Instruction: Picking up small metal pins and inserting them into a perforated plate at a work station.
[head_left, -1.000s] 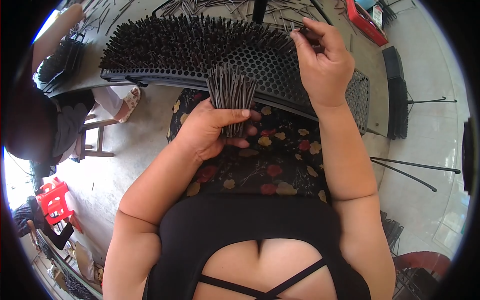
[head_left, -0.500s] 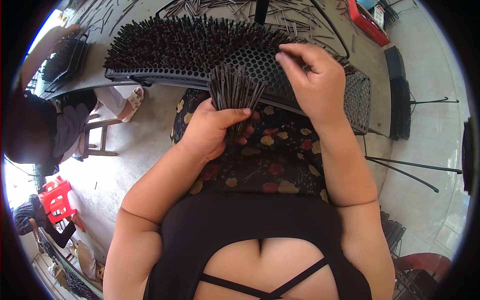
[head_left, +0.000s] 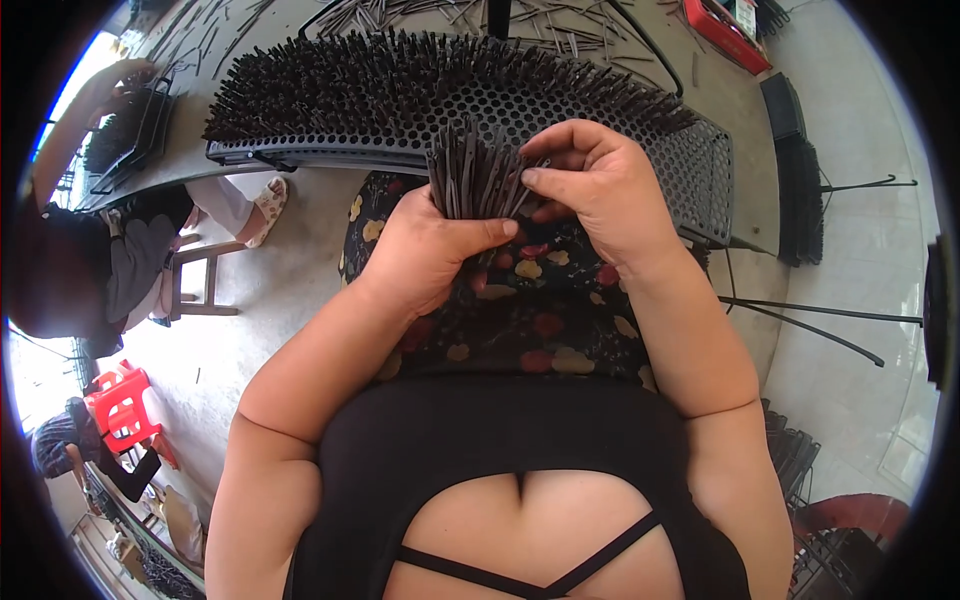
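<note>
My left hand (head_left: 430, 245) is closed around a bundle of thin dark sticks (head_left: 468, 180), which fan out upward from the grip. At the bundle's right side, my right hand (head_left: 600, 195) pinches one of the sticks between thumb and forefinger. Just beyond both hands lies a long black perforated tray (head_left: 520, 112) with round holes. Dark sticks (head_left: 320, 85) stand upright in it, packed densely on the left and along the far edge. Bare holes show in its near middle and right end.
Loose sticks (head_left: 580, 25) lie scattered on the table behind the tray. A red box (head_left: 725, 35) stands at the far right. Another person's hand (head_left: 120, 85) works at a smaller tray (head_left: 130, 125) on the left. A red plastic stool (head_left: 125, 405) is on the floor.
My right hand has come down and left from above the tray to the bundle's edge. My left hand keeps its hold on the bundle, nearly in place.
</note>
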